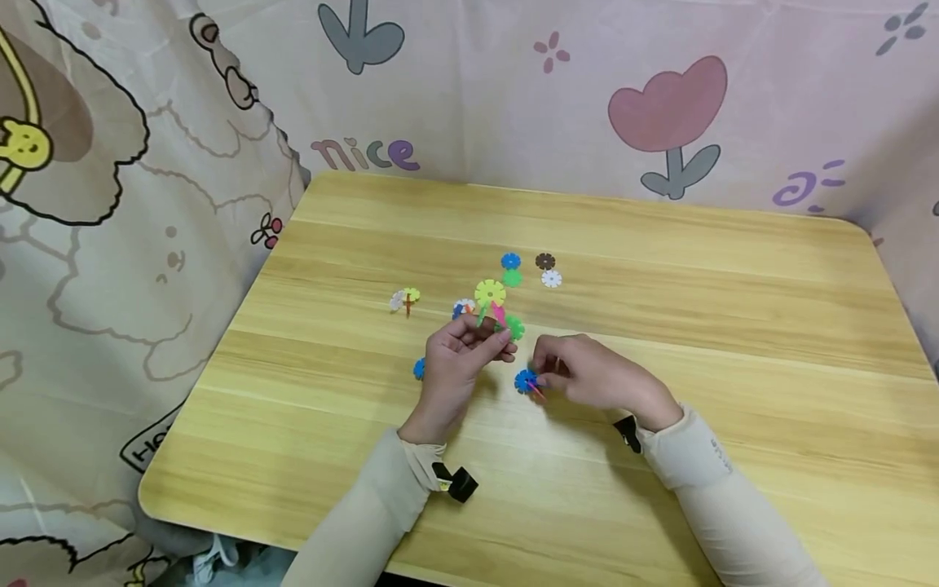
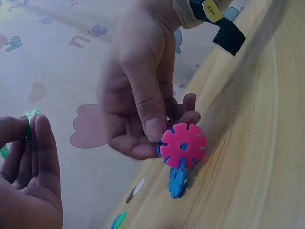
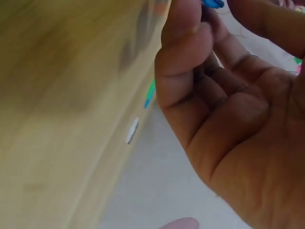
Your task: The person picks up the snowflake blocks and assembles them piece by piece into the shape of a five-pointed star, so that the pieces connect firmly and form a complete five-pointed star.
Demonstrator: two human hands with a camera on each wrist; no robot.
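Behind my wooden worktop (image 1: 734,342) hangs a cloth (image 1: 513,90) with flowers and the word "nice" on it. Another cloth with bears (image 1: 110,244) hangs on my left.

My two hands are near each other in the middle of the worktop, but they do not touch. My right hand (image 1: 594,377) pinches a pink disc (image 2: 183,145) between thumb and fingers. A blue disc (image 2: 177,182) is stuck on the pink one and hangs down from it, close to the wood. I cannot tell if it touches the wood.

My left hand (image 1: 458,359) is curled around a bunch of joined discs (image 1: 497,314). It has a yellow disc on top, with pink and green ones under it. The bunch sticks up past my fingers.

More discs lie on the worktop. A blue one (image 1: 510,261), a brown one (image 1: 545,261) and a white one (image 1: 552,279) sit farther back. A small pale and yellow bunch (image 1: 405,300) lies off to the left. One more blue disc (image 1: 419,368) peeks out beside my left hand.
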